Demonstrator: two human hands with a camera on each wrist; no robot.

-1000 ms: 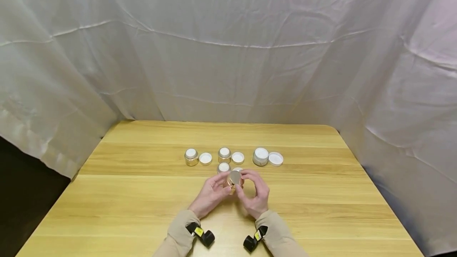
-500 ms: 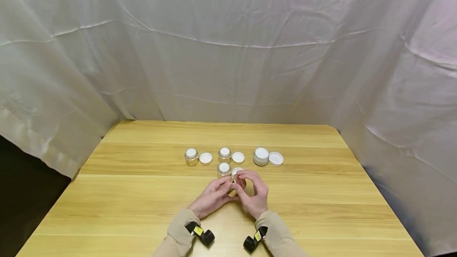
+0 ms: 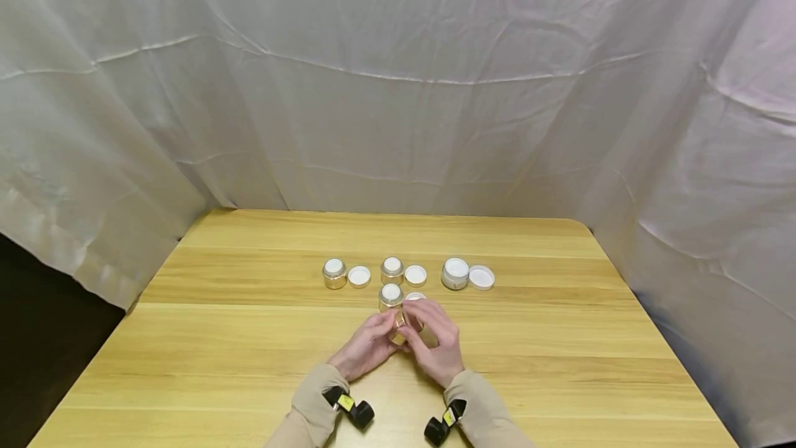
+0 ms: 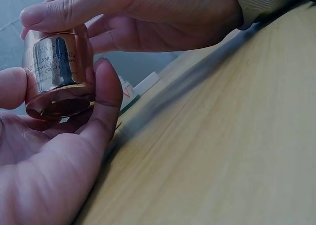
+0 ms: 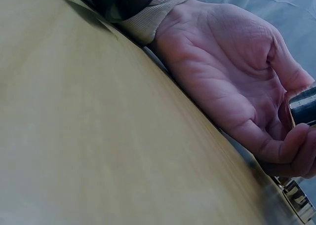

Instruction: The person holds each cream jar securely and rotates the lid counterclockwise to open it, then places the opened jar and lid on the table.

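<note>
Both hands hold a shiny rose-gold cream jar (image 3: 399,336) just above the near middle of the table. My left hand (image 3: 363,351) grips its base between thumb and fingers. Small print runs around the jar (image 4: 59,69) in the left wrist view. From the other side, my right hand (image 3: 441,352) pinches the jar's upper end, thumb (image 4: 47,15) at the top edge. Fingers hide much of the jar in the head view. Right behind the hands stands a gold jar (image 3: 390,298) with a white top, its upturned white lid (image 3: 415,297) partly covered by the right fingers.
Farther back stand a left gold jar (image 3: 334,274), a middle gold jar (image 3: 392,271) and a silvery jar (image 3: 455,274). Beside them lie white lids: left (image 3: 359,276), middle (image 3: 415,276) and right (image 3: 481,277). Grey curtains (image 3: 398,123) enclose the wooden table (image 3: 547,337).
The jar's flat silvery end faced the head camera; it has since tipped and turned in the hands. The right hand has shifted slightly left and its fingers now cover more of the jar.
</note>
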